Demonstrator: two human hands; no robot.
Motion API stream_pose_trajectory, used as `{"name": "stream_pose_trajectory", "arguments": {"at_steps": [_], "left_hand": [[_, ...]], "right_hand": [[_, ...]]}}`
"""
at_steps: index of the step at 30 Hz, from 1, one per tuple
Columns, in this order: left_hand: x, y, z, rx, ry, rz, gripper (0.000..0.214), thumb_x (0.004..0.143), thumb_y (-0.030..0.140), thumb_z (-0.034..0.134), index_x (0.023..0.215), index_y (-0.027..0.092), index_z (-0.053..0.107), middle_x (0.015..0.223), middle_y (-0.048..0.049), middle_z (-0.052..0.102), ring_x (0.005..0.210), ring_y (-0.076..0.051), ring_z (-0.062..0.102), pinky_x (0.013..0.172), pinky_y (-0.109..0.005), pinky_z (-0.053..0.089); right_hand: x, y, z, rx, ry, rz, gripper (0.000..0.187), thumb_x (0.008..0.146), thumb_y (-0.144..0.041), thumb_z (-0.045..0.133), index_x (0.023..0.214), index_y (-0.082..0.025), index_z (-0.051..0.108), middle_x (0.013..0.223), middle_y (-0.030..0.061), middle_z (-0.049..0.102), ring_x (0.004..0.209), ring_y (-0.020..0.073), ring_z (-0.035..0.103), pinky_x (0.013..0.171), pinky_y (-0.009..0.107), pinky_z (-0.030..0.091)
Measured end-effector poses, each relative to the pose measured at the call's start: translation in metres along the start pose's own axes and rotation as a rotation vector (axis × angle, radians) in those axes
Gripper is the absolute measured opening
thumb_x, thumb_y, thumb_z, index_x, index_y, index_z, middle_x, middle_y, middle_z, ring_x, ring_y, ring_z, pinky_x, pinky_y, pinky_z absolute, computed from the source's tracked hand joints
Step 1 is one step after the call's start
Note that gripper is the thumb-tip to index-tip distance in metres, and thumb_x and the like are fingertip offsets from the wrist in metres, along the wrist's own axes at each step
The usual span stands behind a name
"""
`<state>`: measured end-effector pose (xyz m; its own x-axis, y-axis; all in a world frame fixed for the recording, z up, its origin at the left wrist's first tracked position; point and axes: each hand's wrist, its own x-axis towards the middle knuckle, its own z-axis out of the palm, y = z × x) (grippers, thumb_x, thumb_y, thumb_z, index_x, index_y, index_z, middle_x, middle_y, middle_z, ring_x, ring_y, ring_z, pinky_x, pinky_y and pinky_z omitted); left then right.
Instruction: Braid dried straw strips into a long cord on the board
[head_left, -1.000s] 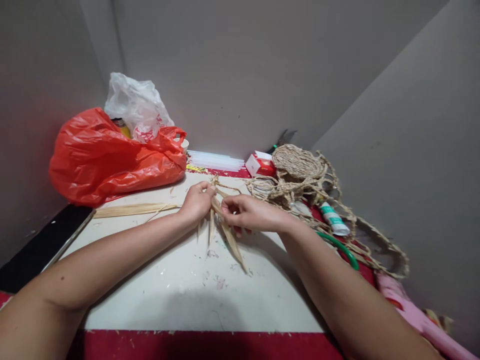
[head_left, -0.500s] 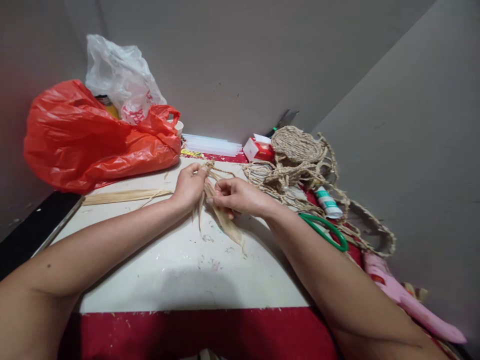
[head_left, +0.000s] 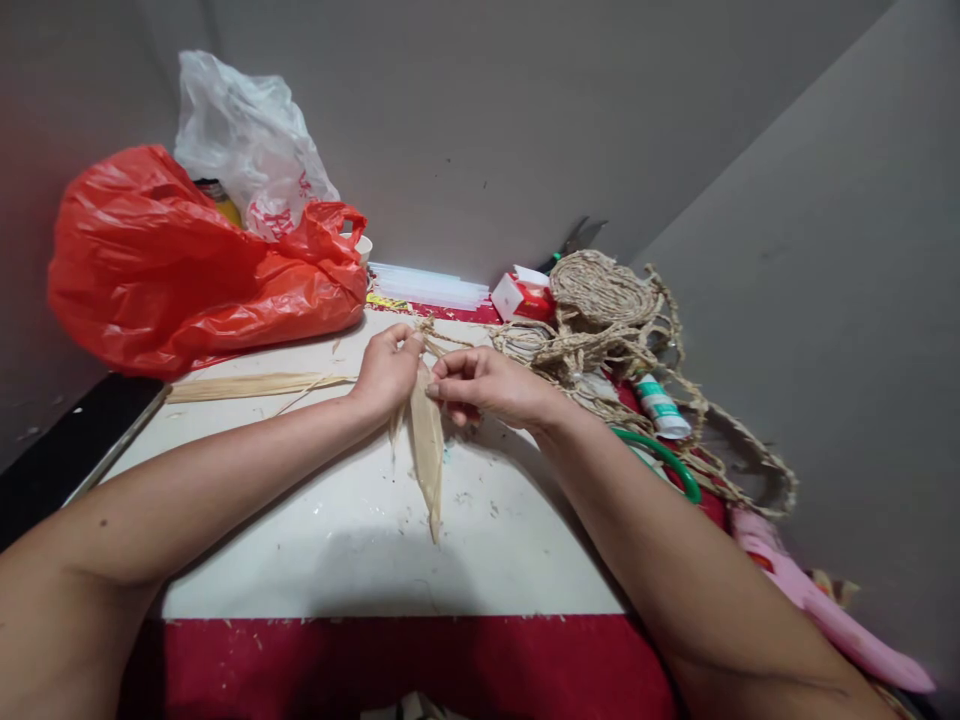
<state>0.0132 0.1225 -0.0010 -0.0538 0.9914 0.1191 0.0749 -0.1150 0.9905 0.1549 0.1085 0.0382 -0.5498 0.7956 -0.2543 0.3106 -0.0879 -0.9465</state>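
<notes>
My left hand (head_left: 388,372) is closed in a pinch on the working end of a braided husk cord (head_left: 444,338), over the middle of the white board. A broad, pale leaf strip that looks like corn husk (head_left: 427,450) hangs from that grip, its pointed tip toward me. Thumb and fingers of my right hand (head_left: 487,385) are pinched at the strip's right edge, close to its upper end. Thinner strands dangle beside it under my left hand. Exactly how the strands cross is hidden by my fingers. More dry husk strips (head_left: 255,387) lie on the board at left.
Coiled braided rope (head_left: 604,290) is heaped at back right, near a red and white box (head_left: 523,295), green-handled scissors (head_left: 667,460) and a white-green tube (head_left: 663,408). A red plastic bag (head_left: 202,280) fills the back left. A pink tool (head_left: 825,600) lies at far right.
The broad husk strip has swung from slanting rightward to hanging nearly straight toward me, its flat face showing. My right hand has shifted slightly right and up; my left stays at the braid.
</notes>
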Motion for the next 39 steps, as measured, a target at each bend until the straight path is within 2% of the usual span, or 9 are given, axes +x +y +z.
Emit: {"name": "stream_pose_trajectory", "arguments": {"at_steps": [6, 14, 25, 27, 30, 32, 35, 39], "left_hand": [[-0.002, 0.001, 0.001, 0.046, 0.017, 0.028, 0.019, 0.08, 0.024, 0.048, 0.062, 0.017, 0.048, 0.052, 0.006, 0.041, 0.052, -0.009, 0.037, 0.055, -0.021, 0.031], [-0.004, 0.004, 0.0, 0.105, 0.013, 0.082, 0.021, 0.081, 0.023, 0.048, 0.061, 0.017, 0.048, 0.051, 0.0059, 0.039, 0.053, -0.01, 0.036, 0.056, -0.021, 0.03], [-0.006, 0.001, 0.004, 0.101, -0.025, 0.098, 0.02, 0.081, 0.022, 0.047, 0.062, 0.017, 0.045, 0.055, 0.0054, 0.041, 0.054, -0.009, 0.037, 0.055, -0.021, 0.031], [-0.007, 0.001, 0.004, 0.102, -0.034, 0.098, 0.02, 0.081, 0.022, 0.047, 0.061, 0.017, 0.046, 0.055, 0.0053, 0.041, 0.053, -0.009, 0.037, 0.055, -0.021, 0.031], [-0.006, 0.001, 0.002, 0.08, -0.029, 0.068, 0.02, 0.081, 0.024, 0.047, 0.062, 0.017, 0.047, 0.052, 0.0057, 0.04, 0.05, -0.009, 0.035, 0.052, -0.021, 0.03], [-0.004, -0.001, 0.001, 0.06, -0.01, 0.035, 0.019, 0.081, 0.026, 0.047, 0.064, 0.018, 0.048, 0.05, 0.006, 0.039, 0.048, -0.009, 0.034, 0.05, -0.021, 0.028], [-0.003, -0.005, 0.002, 0.017, -0.008, 0.005, 0.018, 0.081, 0.03, 0.047, 0.066, 0.019, 0.049, 0.048, 0.0065, 0.038, 0.045, -0.009, 0.034, 0.047, -0.021, 0.026], [-0.003, -0.009, 0.003, -0.056, -0.051, -0.026, 0.019, 0.081, 0.032, 0.049, 0.067, 0.02, 0.048, 0.047, 0.007, 0.038, 0.042, -0.008, 0.032, 0.045, -0.021, 0.025]], "right_hand": [[-0.001, -0.002, 0.004, -0.012, 0.023, -0.006, 0.02, 0.067, -0.027, 0.07, 0.07, -0.014, 0.055, 0.049, -0.0053, 0.054, 0.037, 0.0048, 0.049, 0.034, 0.015, 0.035], [-0.001, -0.003, 0.007, -0.085, 0.063, -0.026, 0.02, 0.071, -0.03, 0.065, 0.065, -0.014, 0.054, 0.042, -0.0049, 0.05, 0.035, 0.0051, 0.045, 0.035, 0.016, 0.034], [-0.004, -0.006, 0.023, -0.186, 0.166, -0.08, 0.01, 0.065, -0.015, 0.051, 0.059, -0.018, 0.044, 0.042, -0.0073, 0.042, 0.036, 0.0062, 0.041, 0.038, 0.018, 0.031], [-0.004, -0.005, 0.024, -0.292, 0.206, -0.108, 0.011, 0.064, -0.014, 0.05, 0.056, -0.018, 0.043, 0.044, -0.0064, 0.043, 0.039, 0.007, 0.043, 0.041, 0.019, 0.031], [-0.002, -0.003, 0.018, -0.509, 0.357, -0.149, 0.014, 0.064, -0.014, 0.051, 0.053, -0.017, 0.044, 0.046, -0.0044, 0.046, 0.044, 0.0071, 0.042, 0.044, 0.02, 0.031], [-0.001, -0.003, 0.01, -0.561, 0.423, -0.091, 0.014, 0.065, -0.015, 0.053, 0.053, -0.017, 0.046, 0.046, -0.0036, 0.047, 0.043, 0.0071, 0.041, 0.044, 0.02, 0.03], [-0.002, -0.008, -0.002, -0.399, 0.397, -0.029, 0.012, 0.07, -0.019, 0.055, 0.059, -0.017, 0.049, 0.048, -0.002, 0.051, 0.042, 0.0081, 0.045, 0.043, 0.02, 0.034], [-0.004, -0.018, -0.012, 0.039, 0.366, -0.172, 0.014, 0.076, -0.029, 0.057, 0.073, -0.018, 0.047, 0.063, -0.0004, 0.058, 0.054, 0.0095, 0.054, 0.054, 0.022, 0.045]]}}
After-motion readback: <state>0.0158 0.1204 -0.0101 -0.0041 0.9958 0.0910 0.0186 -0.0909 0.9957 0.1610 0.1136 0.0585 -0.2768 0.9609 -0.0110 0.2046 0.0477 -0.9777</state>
